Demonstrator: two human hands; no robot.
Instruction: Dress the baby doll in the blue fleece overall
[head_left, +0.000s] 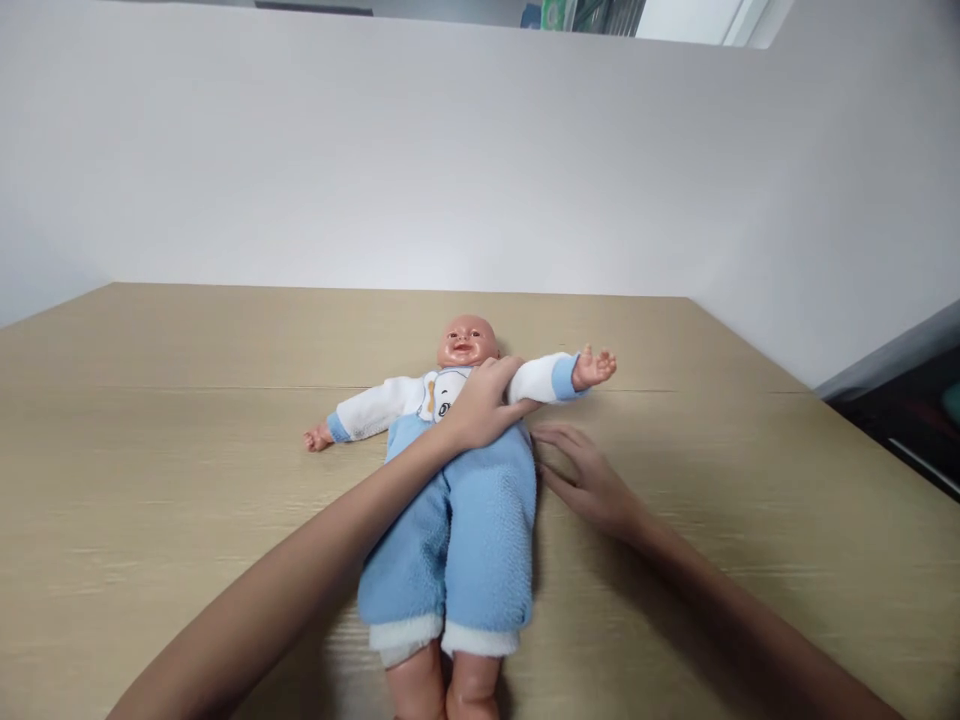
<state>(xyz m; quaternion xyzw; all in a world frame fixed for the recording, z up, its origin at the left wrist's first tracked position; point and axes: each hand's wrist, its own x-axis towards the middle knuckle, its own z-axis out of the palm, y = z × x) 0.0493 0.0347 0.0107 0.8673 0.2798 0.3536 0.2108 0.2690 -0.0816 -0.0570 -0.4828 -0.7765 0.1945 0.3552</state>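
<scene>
A baby doll lies on its back on the wooden table, head away from me, arms spread wide. It wears a white top with blue cuffs and blue fleece trousers. My left hand rests on the doll's chest, fingers curled over the top near its shoulder. My right hand lies flat on the table beside the doll's waist, fingers stretched toward the trousers and touching their edge. It holds nothing.
A plain white wall stands behind the table. At the right, past the table's edge, a dark surface shows. Bare wood surrounds the doll on all sides.
</scene>
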